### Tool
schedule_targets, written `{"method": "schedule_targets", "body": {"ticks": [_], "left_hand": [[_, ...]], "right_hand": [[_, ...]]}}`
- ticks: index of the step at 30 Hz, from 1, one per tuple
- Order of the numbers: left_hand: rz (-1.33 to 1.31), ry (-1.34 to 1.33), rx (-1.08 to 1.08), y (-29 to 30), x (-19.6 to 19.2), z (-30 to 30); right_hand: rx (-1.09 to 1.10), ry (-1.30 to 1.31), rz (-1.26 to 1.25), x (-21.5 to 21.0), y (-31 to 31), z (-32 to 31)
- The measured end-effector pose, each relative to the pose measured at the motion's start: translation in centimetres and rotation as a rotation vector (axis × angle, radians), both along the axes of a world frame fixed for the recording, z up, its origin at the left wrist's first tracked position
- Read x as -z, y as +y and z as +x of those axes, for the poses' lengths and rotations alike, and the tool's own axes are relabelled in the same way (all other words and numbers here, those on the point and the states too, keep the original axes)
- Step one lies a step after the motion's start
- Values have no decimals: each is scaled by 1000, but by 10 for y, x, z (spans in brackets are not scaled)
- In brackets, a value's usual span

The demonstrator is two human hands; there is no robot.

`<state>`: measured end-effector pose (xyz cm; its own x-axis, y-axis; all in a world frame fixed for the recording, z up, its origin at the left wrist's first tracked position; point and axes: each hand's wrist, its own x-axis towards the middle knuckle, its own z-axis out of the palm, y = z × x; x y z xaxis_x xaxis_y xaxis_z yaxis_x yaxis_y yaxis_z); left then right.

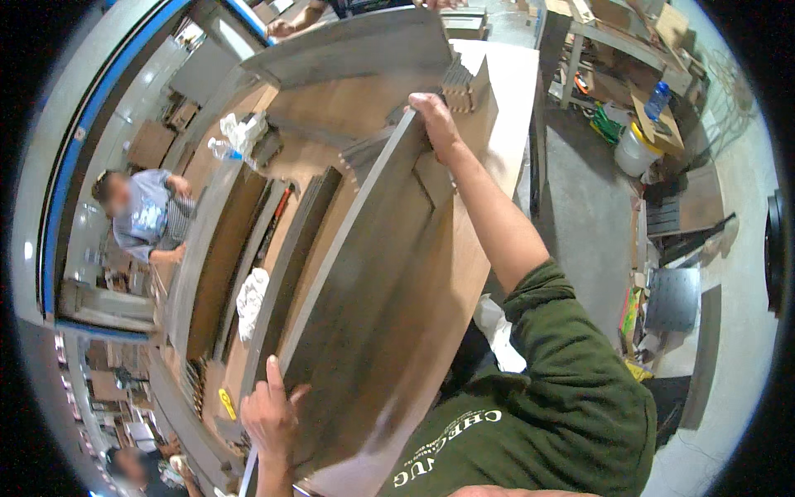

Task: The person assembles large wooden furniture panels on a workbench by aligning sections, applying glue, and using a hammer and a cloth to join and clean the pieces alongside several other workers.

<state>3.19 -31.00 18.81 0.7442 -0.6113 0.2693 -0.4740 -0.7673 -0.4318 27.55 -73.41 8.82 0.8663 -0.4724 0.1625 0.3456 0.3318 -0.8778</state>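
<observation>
A long grey board (356, 282) stands on edge across the wooden worktable (460, 257), running from near left to far right. My right hand (436, 126) grips its top edge by the far end, fingers wrapped over. Toward the near end, my left hand (272, 414) is round the same edge, with the index finger stretched along it and the thumb on the right side. Left of this board lie narrower grey boards (300, 257), a white cloth (252, 302) and a yellow utility knife (227, 403). The board's lower edge is partly in shadow.
Across the table a person (149, 211) stands at another upright board (207, 248). Another person's hand (286, 29) touches a wide grey panel (356, 50) at the far end. Stacked grey pieces (458, 89), a plastic bag (243, 131) and a white bucket (636, 151) are around.
</observation>
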Motion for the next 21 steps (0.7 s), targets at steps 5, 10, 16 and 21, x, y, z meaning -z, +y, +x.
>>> {"method": "schedule_targets", "body": {"ticks": [5, 10, 16, 21], "left_hand": [[-95, 31, -83, 21, 7, -10], [-193, -132, -289, 16, 18, 4], [-434, -259, -615, 19, 20, -37], [-544, -281, -625, 7, 41, -41]], "right_hand": [[-79, -2, -108, -3, 33, 24], [-165, -235, -437, 30, -30, 78], [-151, -169, -364, 2, -35, 44], [379, -248, -1340, -17, -22, 22]]}}
